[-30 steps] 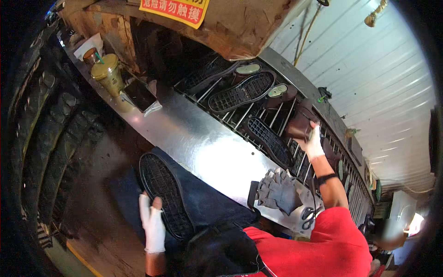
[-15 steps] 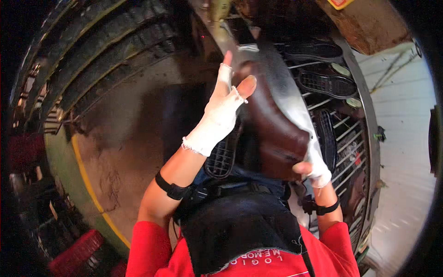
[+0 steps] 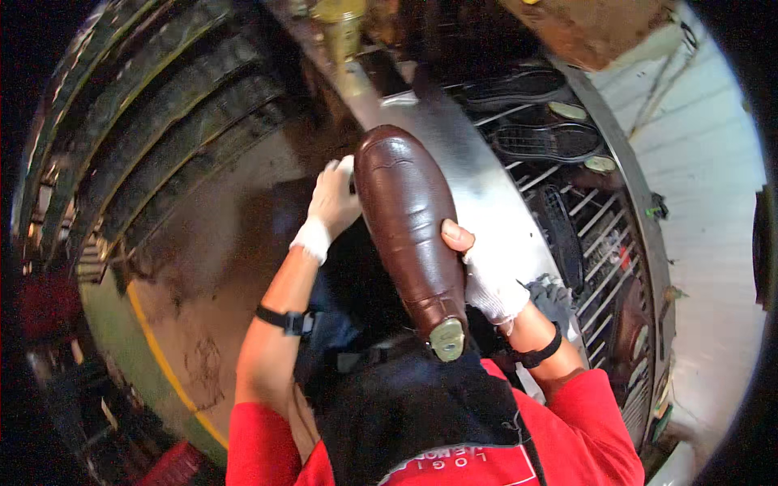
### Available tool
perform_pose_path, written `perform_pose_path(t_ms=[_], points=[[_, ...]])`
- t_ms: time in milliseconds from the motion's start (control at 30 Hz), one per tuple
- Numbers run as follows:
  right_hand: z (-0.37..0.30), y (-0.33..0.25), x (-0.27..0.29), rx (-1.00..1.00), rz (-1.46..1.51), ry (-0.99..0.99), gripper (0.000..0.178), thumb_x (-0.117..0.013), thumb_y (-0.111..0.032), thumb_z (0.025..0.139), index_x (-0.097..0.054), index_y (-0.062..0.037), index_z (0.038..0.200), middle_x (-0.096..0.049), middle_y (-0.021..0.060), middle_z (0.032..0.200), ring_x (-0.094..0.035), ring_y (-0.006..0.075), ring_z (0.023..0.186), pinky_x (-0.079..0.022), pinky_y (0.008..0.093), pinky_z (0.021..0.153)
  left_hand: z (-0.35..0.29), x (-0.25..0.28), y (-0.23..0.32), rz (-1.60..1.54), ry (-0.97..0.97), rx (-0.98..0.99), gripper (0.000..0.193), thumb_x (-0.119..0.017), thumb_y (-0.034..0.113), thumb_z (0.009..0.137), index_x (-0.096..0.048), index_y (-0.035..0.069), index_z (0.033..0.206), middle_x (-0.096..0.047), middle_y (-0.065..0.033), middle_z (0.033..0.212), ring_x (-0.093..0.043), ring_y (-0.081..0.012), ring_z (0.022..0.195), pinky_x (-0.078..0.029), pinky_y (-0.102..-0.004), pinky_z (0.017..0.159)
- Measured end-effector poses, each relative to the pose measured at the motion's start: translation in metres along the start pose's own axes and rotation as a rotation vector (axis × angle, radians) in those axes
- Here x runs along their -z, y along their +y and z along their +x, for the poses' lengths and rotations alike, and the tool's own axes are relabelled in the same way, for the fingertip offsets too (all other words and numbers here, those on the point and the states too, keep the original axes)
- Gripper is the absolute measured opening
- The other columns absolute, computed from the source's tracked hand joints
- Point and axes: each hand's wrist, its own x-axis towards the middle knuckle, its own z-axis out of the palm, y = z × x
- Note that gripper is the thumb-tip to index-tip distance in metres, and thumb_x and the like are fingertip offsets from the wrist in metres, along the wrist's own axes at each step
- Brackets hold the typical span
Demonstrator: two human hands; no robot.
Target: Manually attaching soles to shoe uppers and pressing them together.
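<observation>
In the head view, a brown leather shoe upper on its last (image 3: pixel 408 227) stood over the person's lap, toe pointing away. The right hand (image 3: pixel 485 275) gripped its side with fingers closed on it; the left hand (image 3: pixel 334 202) — gloved white — held the far side, its grip partly hidden. Beyond lay a metal bench (image 3: pixel 478 174) and a wire rack (image 3: pixel 596 235) of black soles (image 3: pixel 547 140) — an orange sign (image 3: pixel 596 24) hung above.

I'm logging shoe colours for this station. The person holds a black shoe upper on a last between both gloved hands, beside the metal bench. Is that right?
Not quite: the shoe upper is glossy brown, not black. The head view shows it held between the gloved left hand and the gloved right hand, beside the metal bench. The black pieces are the soles lying on the wire rack.
</observation>
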Motion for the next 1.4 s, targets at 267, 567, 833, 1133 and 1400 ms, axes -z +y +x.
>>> perform_pose_path(t_ms=[267,567,833,1133,1400], points=[[0.011,-0.01,0.078,0.039,-0.09,0.076,0.068,-0.074,-0.041,0.09,-0.052,0.0031,0.136,-0.066,0.0197,0.119,-0.069,0.03,0.103,-0.057,0.0423,0.095,0.001,0.051,0.014,-1.188,-0.276,0.158,0.053,-0.053,0.038,0.1,-0.062,-0.003,0.133,-0.07,-0.006,0.122,-0.065,-0.0138,0.101,-0.051,-0.0267,0.091],[-0.014,-0.032,0.015,-0.1,0.296,0.063,0.07,-0.052,-0.055,0.101,-0.046,0.0048,0.138,-0.069,0.027,0.102,-0.074,0.0386,0.082,-0.065,0.047,0.075,-0.013,0.041,0.029,-1.624,-0.298,0.181,0.059,-0.048,0.047,0.105,-0.054,-0.001,0.138,-0.063,-0.0177,0.134,-0.062,-0.0273,0.121,-0.049,-0.0404,0.107],[-0.009,-0.02,0.011,-0.086,0.196,-0.026,0.08,-0.048,-0.064,0.1,-0.049,0.0072,0.136,-0.07,0.0291,0.101,-0.073,0.0387,0.086,-0.063,0.0455,0.077,-0.013,0.041,0.044,-1.656,-0.575,0.061,0.086,-0.042,0.066,0.1,-0.037,-0.001,0.153,-0.053,-0.0213,0.148,-0.054,-0.0316,0.135,-0.042,-0.0466,0.115],[0.012,-0.008,0.014,0.024,0.143,-0.072,0.094,-0.051,-0.069,0.096,-0.036,0.008,0.148,-0.062,0.0349,0.122,-0.069,0.046,0.102,-0.059,0.0537,0.093,-0.007,0.082,0.064,-1.755,-0.28,-0.022,0.069,-0.038,0.056,0.107,-0.037,0.008,0.156,-0.065,-0.0184,0.132,-0.064,-0.0282,0.12,-0.051,-0.0446,0.107],[0.035,0.009,-0.021,-0.118,0.017,-0.276,0.085,-0.068,-0.063,0.09,-0.048,0.0027,0.14,-0.066,0.0208,0.125,-0.071,0.0294,0.106,-0.06,0.0411,0.092,0.005,0.084,0.071,-1.636,-0.116,0.142,0.071,-0.035,0.059,0.106,-0.035,0.011,0.157,-0.054,-0.0243,0.146,-0.061,-0.0333,0.125,-0.052,-0.0484,0.105]])
